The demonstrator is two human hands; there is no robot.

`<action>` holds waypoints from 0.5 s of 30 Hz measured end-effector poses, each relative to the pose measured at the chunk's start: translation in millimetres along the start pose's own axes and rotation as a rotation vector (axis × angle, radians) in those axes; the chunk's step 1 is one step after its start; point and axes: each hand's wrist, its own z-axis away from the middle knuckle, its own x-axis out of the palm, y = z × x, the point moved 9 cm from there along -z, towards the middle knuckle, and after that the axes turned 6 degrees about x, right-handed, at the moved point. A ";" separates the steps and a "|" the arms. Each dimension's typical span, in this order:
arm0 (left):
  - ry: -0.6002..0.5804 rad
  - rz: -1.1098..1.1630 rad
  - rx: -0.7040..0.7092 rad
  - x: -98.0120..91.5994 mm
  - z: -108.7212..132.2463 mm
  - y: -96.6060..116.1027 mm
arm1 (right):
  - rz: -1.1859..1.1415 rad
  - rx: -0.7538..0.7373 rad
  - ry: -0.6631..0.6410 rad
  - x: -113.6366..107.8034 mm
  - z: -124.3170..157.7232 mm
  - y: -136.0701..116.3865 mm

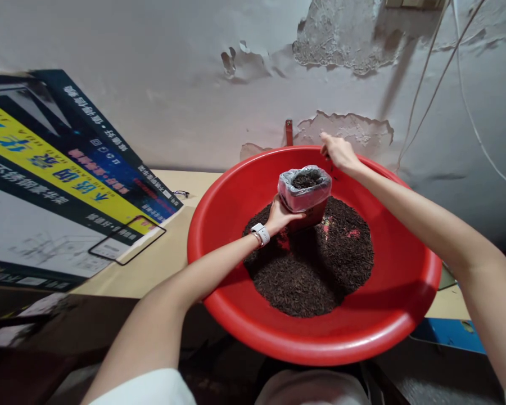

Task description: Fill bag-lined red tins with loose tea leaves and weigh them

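A wide red plastic basin (pixel 227 191) holds a heap of dark brown, short, dry pieces (pixel 307 284) that look like loose tea leaves. Inside it stands a red box (pixel 310 216) with a clear plastic bag (pixel 306 197) lining it and folded over its mouth. Dark pieces like those below fill the bag near its top. My left hand (pixel 281 216), a watch on its wrist, grips the near left side of the box. Over the basin's far right rim, my right hand (pixel 339 152) is closed with fingers curled; dark specks show just below it, but its contents are hidden.
Under the basin is a pale yellow table (pixel 152 270). To the left leans a large printed carton (pixel 59 180), beside a thin black rectangular frame (pixel 129 241). Behind is a peeling wall (pixel 172 101) with hanging cables (pixel 468 101). A blue panel (pixel 447 333) lies at lower right.
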 end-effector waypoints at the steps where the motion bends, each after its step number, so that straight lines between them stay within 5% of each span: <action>1: 0.016 -0.004 -0.001 -1.7 0.1 1.4 | -0.038 0.040 0.051 -8.5 -5.4 16.5; 5: 0.065 -0.126 -0.005 -8.7 3.3 11.7 | -0.046 0.315 0.077 -7.0 -1.2 99.6; 10: 0.107 -0.145 -0.040 -11.6 6.5 14.2 | 0.272 0.596 -0.320 58.2 60.7 181.9; 15: 0.132 -0.007 0.037 -10.9 0.1 15.0 | 0.433 0.731 -0.501 111.9 121.3 236.3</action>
